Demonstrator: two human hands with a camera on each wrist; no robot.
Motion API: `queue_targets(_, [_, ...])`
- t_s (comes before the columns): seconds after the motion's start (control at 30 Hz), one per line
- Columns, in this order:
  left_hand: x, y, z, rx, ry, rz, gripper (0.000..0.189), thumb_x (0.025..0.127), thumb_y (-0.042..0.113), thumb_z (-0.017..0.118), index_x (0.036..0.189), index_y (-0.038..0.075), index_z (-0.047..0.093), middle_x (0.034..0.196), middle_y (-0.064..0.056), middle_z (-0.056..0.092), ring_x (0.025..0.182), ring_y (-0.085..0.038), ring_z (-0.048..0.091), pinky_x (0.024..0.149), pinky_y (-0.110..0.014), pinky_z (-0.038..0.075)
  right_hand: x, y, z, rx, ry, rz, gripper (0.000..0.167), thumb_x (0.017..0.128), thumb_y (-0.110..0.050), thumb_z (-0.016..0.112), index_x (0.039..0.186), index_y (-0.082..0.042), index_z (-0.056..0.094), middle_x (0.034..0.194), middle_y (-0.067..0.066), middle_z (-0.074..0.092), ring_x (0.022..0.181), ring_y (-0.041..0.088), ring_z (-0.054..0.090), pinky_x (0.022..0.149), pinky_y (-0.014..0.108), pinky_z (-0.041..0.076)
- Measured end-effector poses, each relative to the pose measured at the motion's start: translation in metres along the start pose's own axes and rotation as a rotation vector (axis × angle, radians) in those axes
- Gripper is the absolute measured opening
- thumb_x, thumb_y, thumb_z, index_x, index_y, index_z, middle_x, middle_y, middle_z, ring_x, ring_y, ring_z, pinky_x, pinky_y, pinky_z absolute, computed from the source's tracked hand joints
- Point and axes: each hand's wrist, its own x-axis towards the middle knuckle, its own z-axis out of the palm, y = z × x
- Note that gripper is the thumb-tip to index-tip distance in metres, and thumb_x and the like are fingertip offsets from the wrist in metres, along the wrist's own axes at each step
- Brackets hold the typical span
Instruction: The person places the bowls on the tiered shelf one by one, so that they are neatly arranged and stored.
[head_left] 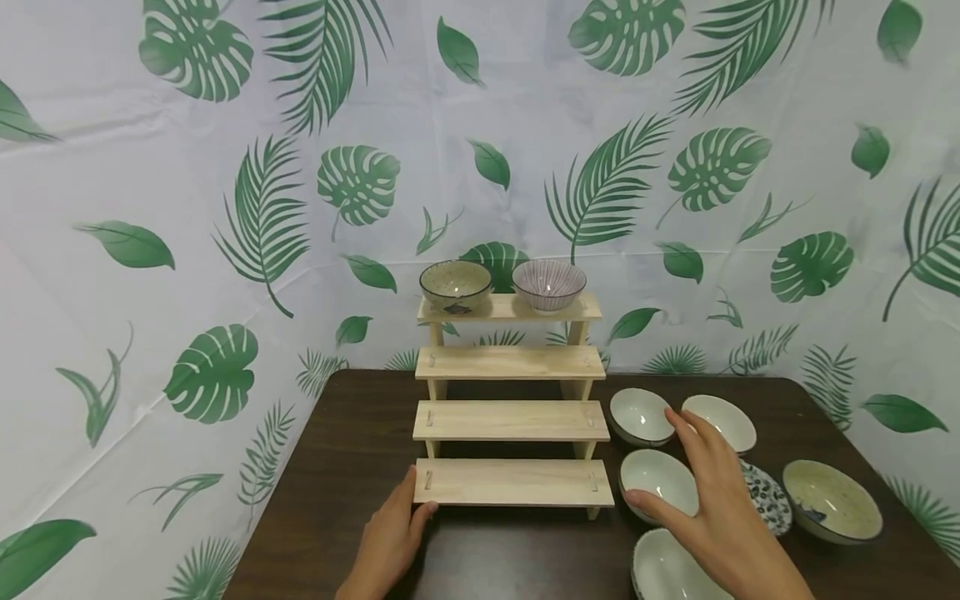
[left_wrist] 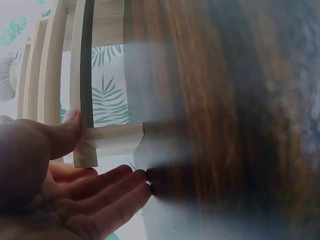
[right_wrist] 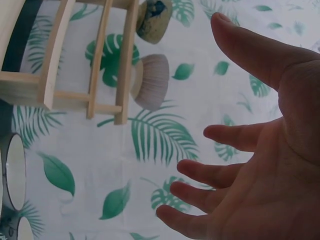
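Observation:
A stepped wooden display stand (head_left: 510, 421) rises in the middle of the table. My left hand (head_left: 388, 533) holds the left end of its lowest step, the thumb on the front edge and the other fingers beside the end. The left wrist view shows the left thumb (left_wrist: 70, 132) against the board. My right hand (head_left: 716, 504) hovers over the bowls at the right with fingers spread, holding nothing. Beneath it, a white bowl (head_left: 658, 483) is partly covered. On the top step stand a speckled greenish bowl (head_left: 455, 285) and a purple-striped bowl (head_left: 549, 284).
Right of the stand are a small white bowl (head_left: 641, 415), another white bowl (head_left: 722, 422), a blue-patterned dish (head_left: 767, 500), a yellow-green bowl (head_left: 832, 500) and a front white bowl (head_left: 671, 571). The dark wooden table (head_left: 322, 500) backs onto a leaf-print cloth (head_left: 480, 125).

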Motion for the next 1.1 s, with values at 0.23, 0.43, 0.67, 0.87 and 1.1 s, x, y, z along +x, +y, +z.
queue_targets(0.23, [-0.002, -0.001, 0.001, -0.002, 0.000, -0.002, 0.069, 0.099, 0.031, 0.069, 0.152, -0.005, 0.044, 0.145, -0.029, 0.057, 0.125, -0.047, 0.063, 0.092, -0.065, 0.052, -0.005, 0.008, 0.005, -0.009, 0.007, -0.015, 0.109, 0.089, -0.053, 0.078, 0.168, -0.017, 0.011, 0.165, 0.028, 0.017, 0.145, 0.055, 0.023, 0.096, 0.078, 0.031])
queue_targets(0.43, [-0.002, -0.003, 0.000, 0.000, -0.005, 0.004, 0.069, 0.100, 0.032, 0.069, 0.152, -0.004, 0.044, 0.145, -0.028, 0.058, 0.125, -0.047, 0.063, 0.091, -0.064, 0.053, -0.009, 0.022, 0.014, -0.007, -0.031, 0.064, 0.113, 0.087, -0.057, 0.078, 0.165, -0.005, 0.015, 0.163, 0.033, 0.019, 0.142, 0.057, 0.022, 0.096, 0.079, 0.029])
queue_targets(0.67, [0.000, -0.002, 0.000, -0.002, -0.012, 0.019, 0.070, 0.100, 0.033, 0.068, 0.153, -0.004, 0.043, 0.146, -0.029, 0.056, 0.125, -0.048, 0.062, 0.092, -0.064, 0.053, -0.009, 0.035, 0.023, 0.019, -0.104, 0.137, 0.115, 0.089, -0.059, 0.074, 0.166, -0.008, 0.007, 0.164, 0.036, 0.013, 0.142, 0.064, 0.019, 0.093, 0.085, 0.029])
queue_targets(0.87, [0.001, -0.002, -0.002, 0.005, -0.009, 0.017, 0.069, 0.100, 0.034, 0.068, 0.153, -0.004, 0.044, 0.146, -0.029, 0.056, 0.126, -0.048, 0.062, 0.092, -0.065, 0.052, -0.008, 0.038, 0.026, 0.035, -0.102, 0.131, 0.115, 0.089, -0.058, 0.075, 0.166, -0.007, 0.007, 0.163, 0.037, 0.012, 0.143, 0.065, 0.017, 0.094, 0.084, 0.026])
queue_targets(1.1, [0.000, -0.001, -0.001, 0.005, -0.001, 0.023, 0.069, 0.100, 0.033, 0.068, 0.153, -0.003, 0.044, 0.146, -0.028, 0.057, 0.126, -0.048, 0.062, 0.091, -0.065, 0.052, -0.009, 0.039, 0.033, 0.081, -0.104, 0.093, 0.111, 0.089, -0.054, 0.078, 0.166, -0.007, 0.012, 0.163, 0.036, 0.015, 0.144, 0.062, 0.017, 0.096, 0.082, 0.025])
